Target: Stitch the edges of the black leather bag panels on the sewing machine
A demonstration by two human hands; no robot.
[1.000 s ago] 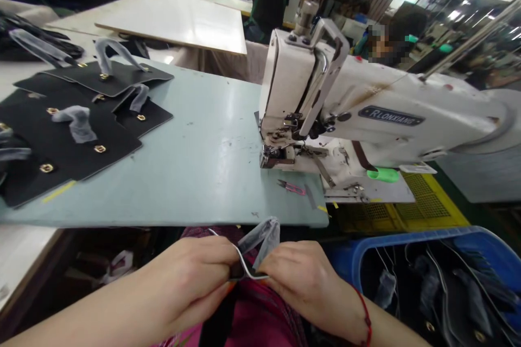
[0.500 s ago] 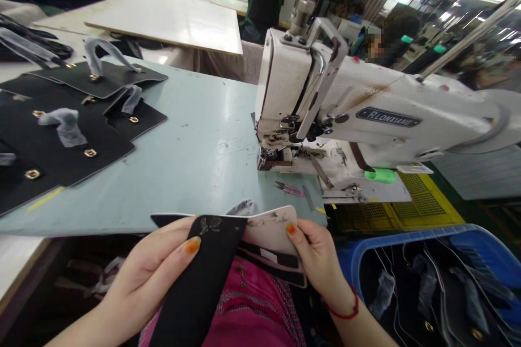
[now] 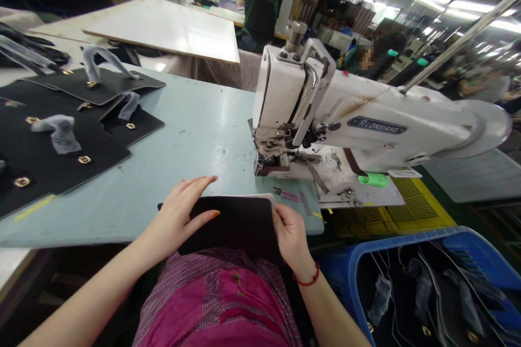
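Note:
A flat black leather-like panel [image 3: 236, 225] with a pale upper edge is held over my lap, at the front edge of the pale blue table [image 3: 203, 135]. My right hand [image 3: 291, 236] pinches the panel's right edge, thumb in front. At the panel's left end is my left hand [image 3: 183, 214], its fingers stretched out and thumb apart, not closed on it. Beyond the panel stands a white sewing machine [image 3: 378, 114]. Small pink-handled thread snips [image 3: 287, 194] lie on the table just below the machine's arm.
Black panels [image 3: 97, 141] with plastic-wrapped handles and gold buckles are spread at the left. A blue basket [image 3: 352, 276] at the right holds similar pieces. Yellow crates [image 3: 386, 214] stand beneath the machine. Farther back are a white board [image 3: 171, 27] and a person in a green-strapped apron [image 3: 260, 5].
The black panel has swung from hanging steeply on the left to lying across, its folded-open pale piece now covered. My left hand has loosened and spread its fingers; my right still grips the edge.

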